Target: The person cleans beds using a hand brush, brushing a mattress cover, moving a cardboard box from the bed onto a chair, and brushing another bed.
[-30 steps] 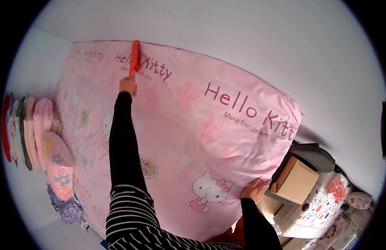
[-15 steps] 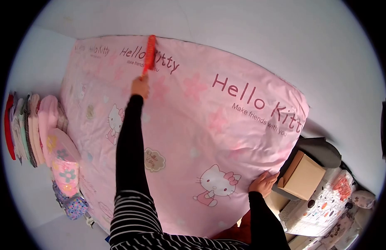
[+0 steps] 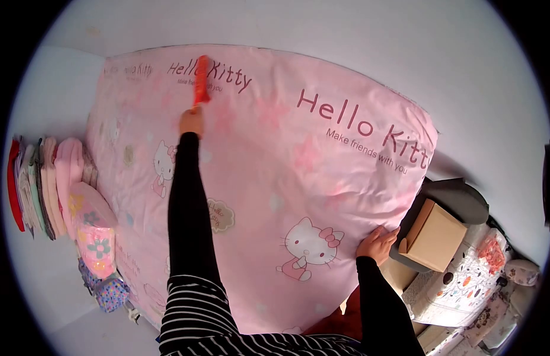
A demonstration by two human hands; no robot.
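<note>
Left hand (image 3: pixel 192 123) curled round slim red brush (image 3: pixel 202 83) handle; right hand (image 3: pixel 377 244) fingers loosely spread on pink cartoon-print fabric sheet (image 3: pixel 251 178): mostly flat, creases (image 3: pixel 375 199) remaining beyond them.

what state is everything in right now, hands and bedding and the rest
pink sheet: spread out, lightly creased near its right side
left hand: closed around a handle
red brush: held by that handle, over the sheet; contact unclear
right hand: open, resting at the sheet's edge
cardboard box: looks closed
fabric stack: folded, piled together
</note>
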